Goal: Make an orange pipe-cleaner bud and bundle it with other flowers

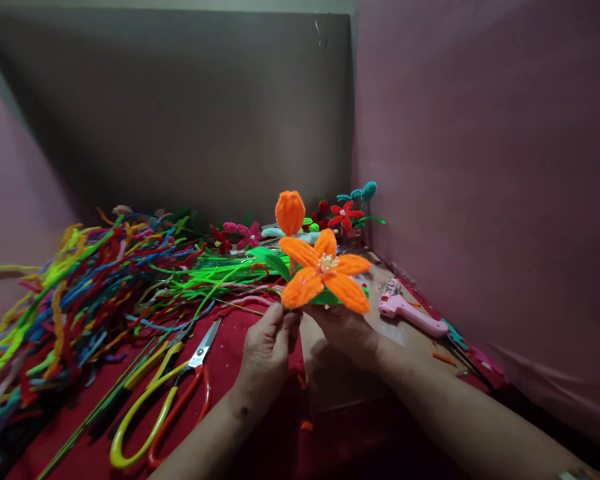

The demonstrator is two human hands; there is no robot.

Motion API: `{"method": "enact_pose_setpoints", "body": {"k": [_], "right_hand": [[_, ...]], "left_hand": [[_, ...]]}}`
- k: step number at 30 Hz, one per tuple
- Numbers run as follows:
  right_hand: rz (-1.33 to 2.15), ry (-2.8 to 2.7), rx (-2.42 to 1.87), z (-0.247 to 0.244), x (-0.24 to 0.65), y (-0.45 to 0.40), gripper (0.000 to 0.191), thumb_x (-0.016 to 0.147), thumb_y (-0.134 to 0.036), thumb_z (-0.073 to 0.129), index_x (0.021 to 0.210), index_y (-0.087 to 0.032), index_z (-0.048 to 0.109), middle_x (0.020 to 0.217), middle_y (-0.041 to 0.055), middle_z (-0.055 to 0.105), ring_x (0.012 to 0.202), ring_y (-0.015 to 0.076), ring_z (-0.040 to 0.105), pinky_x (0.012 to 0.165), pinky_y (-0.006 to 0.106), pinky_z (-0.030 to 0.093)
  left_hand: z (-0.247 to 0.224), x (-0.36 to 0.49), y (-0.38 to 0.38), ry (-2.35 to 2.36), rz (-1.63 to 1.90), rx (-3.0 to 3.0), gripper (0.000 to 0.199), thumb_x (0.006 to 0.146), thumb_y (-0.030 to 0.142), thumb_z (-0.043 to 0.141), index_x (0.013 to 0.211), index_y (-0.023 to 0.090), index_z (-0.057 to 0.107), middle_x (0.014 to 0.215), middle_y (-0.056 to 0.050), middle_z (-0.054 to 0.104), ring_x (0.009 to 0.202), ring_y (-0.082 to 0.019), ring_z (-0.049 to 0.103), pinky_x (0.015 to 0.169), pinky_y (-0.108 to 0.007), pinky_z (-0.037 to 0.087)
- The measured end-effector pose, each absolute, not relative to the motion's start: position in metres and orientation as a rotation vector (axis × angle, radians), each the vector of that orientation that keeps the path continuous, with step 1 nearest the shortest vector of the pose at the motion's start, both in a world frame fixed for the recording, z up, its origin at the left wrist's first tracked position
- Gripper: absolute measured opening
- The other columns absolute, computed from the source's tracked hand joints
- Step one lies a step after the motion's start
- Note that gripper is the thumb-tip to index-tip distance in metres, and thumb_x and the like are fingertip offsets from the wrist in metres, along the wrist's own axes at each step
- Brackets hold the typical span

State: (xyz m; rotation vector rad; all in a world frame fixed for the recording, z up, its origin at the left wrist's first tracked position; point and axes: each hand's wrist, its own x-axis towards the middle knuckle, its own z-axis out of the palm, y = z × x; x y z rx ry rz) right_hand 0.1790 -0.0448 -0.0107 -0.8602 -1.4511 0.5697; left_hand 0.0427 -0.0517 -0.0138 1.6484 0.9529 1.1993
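An orange pipe-cleaner flower point(351, 265) with pale yellow stamens and green leaves stands upright between my hands, and a round orange bud point(290, 213) rises behind it. My left hand point(269, 345) is closed, thumb and fingers pinched together just below the lower left petal. Close beside it, my right hand point(349, 337) reaches under the flower and its green leaf; the petals and leaf hide its fingertips. The stem itself is out of sight behind the hands.
Many coloured pipe cleaners point(87, 293) are heaped at the left. Scissors point(200, 350) and yellow-handled pliers point(153, 367) lie on the red cloth point(230, 380). A pink glue gun point(413, 313) rests on a board point(340, 390) at right. Finished flowers point(346, 215) stand at the back.
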Motion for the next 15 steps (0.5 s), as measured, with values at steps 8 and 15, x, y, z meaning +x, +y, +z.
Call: {"method": "enact_pose_setpoints", "body": {"k": [8,15], "right_hand": [[0.754,-1.363,-0.839,-0.003,0.18,-0.049,0.015,0.074,-0.035,0.059,0.066,-0.024,0.064,0.071,0.0023,0.064,0.081,0.021,0.058,0.076,0.035,0.047],[0.823,-1.44,-0.75,-0.002,0.184,-0.044,0.009,0.074,-0.03,0.061,0.072,-0.023,0.067,0.075,0.0007,0.066,0.083,0.0189,0.059,0.08,0.034,0.046]], "left_hand": [[-0.008,0.043,-0.044,0.775,1.06,1.333,0.02,0.077,0.032,0.058,0.067,0.015,0.058,0.058,0.001,0.049,0.055,-0.01,0.042,0.053,-0.022,0.033],[-0.011,0.042,-0.042,0.689,1.09,1.22,0.022,0.078,0.033,0.06,0.067,0.014,0.056,0.06,0.004,0.044,0.054,-0.007,0.035,0.052,-0.02,0.029]]}}
